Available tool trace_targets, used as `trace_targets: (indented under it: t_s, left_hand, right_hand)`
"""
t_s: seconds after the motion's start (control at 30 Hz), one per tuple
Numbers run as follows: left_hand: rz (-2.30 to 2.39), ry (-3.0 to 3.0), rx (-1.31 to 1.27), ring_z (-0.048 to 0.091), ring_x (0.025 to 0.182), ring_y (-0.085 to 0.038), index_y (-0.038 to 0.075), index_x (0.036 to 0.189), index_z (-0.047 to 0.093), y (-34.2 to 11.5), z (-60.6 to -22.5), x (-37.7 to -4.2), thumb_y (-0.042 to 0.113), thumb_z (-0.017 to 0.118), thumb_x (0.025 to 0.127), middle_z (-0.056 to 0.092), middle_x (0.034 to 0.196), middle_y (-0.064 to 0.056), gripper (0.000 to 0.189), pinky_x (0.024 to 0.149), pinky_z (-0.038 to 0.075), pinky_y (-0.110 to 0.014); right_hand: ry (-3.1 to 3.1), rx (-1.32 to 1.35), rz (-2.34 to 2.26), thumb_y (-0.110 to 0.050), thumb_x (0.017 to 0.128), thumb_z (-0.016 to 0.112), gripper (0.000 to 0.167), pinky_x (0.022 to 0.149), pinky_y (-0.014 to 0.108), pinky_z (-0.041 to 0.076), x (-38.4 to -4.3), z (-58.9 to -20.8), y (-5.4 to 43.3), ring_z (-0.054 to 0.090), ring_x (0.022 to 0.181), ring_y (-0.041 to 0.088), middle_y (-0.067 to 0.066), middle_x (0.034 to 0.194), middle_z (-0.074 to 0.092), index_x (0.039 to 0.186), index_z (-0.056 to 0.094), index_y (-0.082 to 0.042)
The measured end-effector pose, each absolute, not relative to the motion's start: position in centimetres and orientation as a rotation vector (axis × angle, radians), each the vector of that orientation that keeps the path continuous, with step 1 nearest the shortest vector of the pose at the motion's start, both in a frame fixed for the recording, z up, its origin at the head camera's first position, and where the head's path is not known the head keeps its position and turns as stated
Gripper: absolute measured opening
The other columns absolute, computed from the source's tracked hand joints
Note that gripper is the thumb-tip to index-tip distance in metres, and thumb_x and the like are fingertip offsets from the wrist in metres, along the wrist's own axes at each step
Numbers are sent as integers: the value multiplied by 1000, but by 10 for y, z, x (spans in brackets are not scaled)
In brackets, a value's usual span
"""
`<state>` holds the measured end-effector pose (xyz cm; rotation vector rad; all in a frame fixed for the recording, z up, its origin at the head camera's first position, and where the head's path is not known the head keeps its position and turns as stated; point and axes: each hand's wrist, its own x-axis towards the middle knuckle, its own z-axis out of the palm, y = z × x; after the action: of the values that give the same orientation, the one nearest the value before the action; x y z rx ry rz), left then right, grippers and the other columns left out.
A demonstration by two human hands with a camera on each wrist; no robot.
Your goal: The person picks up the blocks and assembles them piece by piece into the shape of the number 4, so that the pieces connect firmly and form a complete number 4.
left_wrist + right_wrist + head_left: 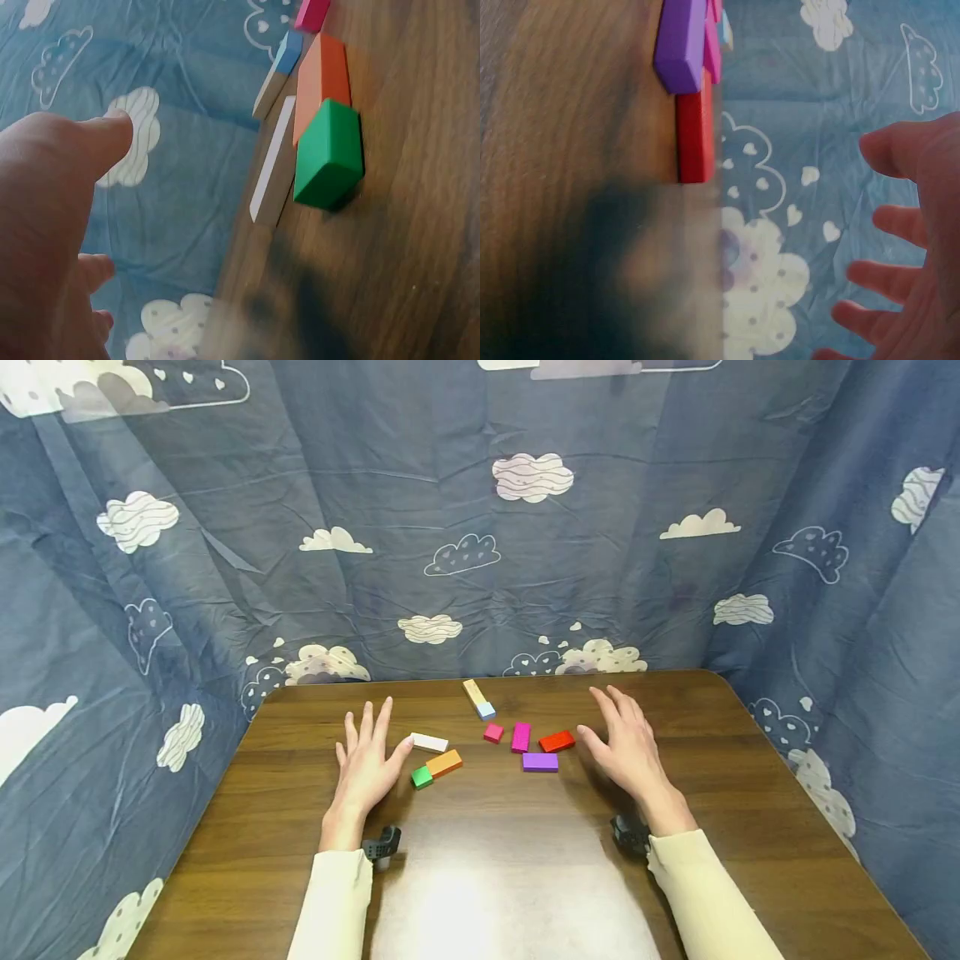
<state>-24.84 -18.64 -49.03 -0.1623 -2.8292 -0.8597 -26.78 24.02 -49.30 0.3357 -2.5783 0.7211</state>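
Observation:
My left hand (pixel 367 772), fingers spread, is above the table's left side, nearest a white block (pixel 430 742), and holds nothing. Right of that hand, a green block (pixel 328 154) lies end to end with an orange block (pixel 445 763). My right hand (pixel 628 749) hovers on the other side with its fingers apart and nothing in them. Closest to it lies a red block (pixel 695 135), with a purple block (pixel 540 763) just to the left. Between the hands are a magenta block (pixel 521 737) and a small pink block (pixel 493 732).
Farther back, a light wooden block (pixel 474 692) meets a small light-blue block (pixel 487 711). The brown wooden table (pixel 495 827) ends at a blue curtain (pixel 420 502) with cloud prints. Black wrist cameras (pixel 382 843) sit at both wrists.

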Motion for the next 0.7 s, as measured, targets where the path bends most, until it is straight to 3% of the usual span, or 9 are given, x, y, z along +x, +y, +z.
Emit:
trace_targets:
  t_s: [0.2,0.37,0.5,0.6,0.7]
  left_hand:
    - [-861,-2779,-317,6,152,-41,41,161,15,-169,-484,-239,46,57,100,22,165,-13,74,109,17,-75]
    - [-840,-2684,-457,31,144,-44,29,159,31,-151,-491,-229,36,67,97,42,153,-16,72,104,34,-69]
    - [-765,-2617,-548,48,133,-36,19,151,47,-139,-498,-222,28,71,94,55,142,-10,63,99,44,-60]
    - [-721,-2629,-605,52,129,-30,17,145,56,-132,-502,-215,26,71,94,59,139,-7,54,95,47,-57]
    - [-666,-2677,-637,51,130,-33,15,142,59,-128,-507,-210,27,69,95,58,140,-9,49,93,48,-58]
  right_hand:
    - [-2579,467,781,-25,90,73,63,106,60,35,-263,-484,235,43,132,42,20,145,48,147,50,-9]
    - [-2613,504,808,-25,89,75,58,102,57,41,-256,-490,225,49,128,38,16,140,53,142,56,-9]
    - [-2664,516,833,-26,88,75,55,99,55,45,-252,-498,216,54,124,34,11,136,56,139,60,-12]
    - [-2701,532,837,-27,87,76,51,96,53,47,-249,-503,209,58,119,31,9,130,59,135,62,-14]
    - [-2722,547,824,-27,86,77,48,92,50,49,-246,-506,202,61,113,28,8,123,62,131,66,-15]
